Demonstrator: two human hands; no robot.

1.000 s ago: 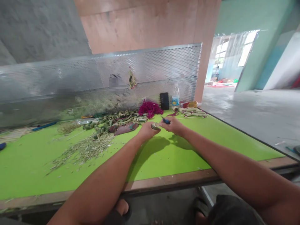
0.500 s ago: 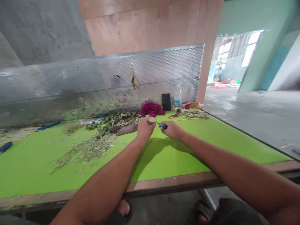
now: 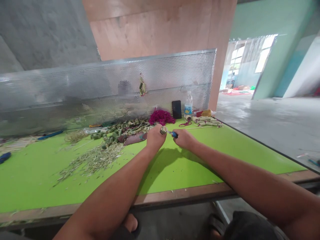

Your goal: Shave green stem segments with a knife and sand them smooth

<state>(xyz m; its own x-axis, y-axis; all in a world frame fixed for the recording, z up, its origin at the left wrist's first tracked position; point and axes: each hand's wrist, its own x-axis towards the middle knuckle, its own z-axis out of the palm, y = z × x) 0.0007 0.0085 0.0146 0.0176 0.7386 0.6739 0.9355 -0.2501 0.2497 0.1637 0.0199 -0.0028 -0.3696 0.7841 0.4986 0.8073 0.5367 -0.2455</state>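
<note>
Listing from my remote post: one green table [image 3: 250,156]; one perforated metal screen [image 3: 160,76]; one heap of leaf scraps [image 3: 91,161]; two hands, the left hand [image 3: 156,137] and the right hand [image 3: 184,139], both closed and close together; one magenta tuft [image 3: 161,117]; one water bottle [image 3: 188,106]; one phone [image 3: 176,109]; one blue-handled tool [image 3: 173,134], pinched in the right; one leaf roll [image 3: 163,130], pinched in the left above the table, the tool's tip at it.

A perforated metal panel [image 3: 150,80] stands along the back of the green table [image 3: 50,186]. A magenta fibre tangle [image 3: 161,117], a black phone [image 3: 176,109] and a plastic water bottle [image 3: 188,106] sit side by side at its foot, and a small green woven ornament [image 3: 142,87] hangs on it.
</note>
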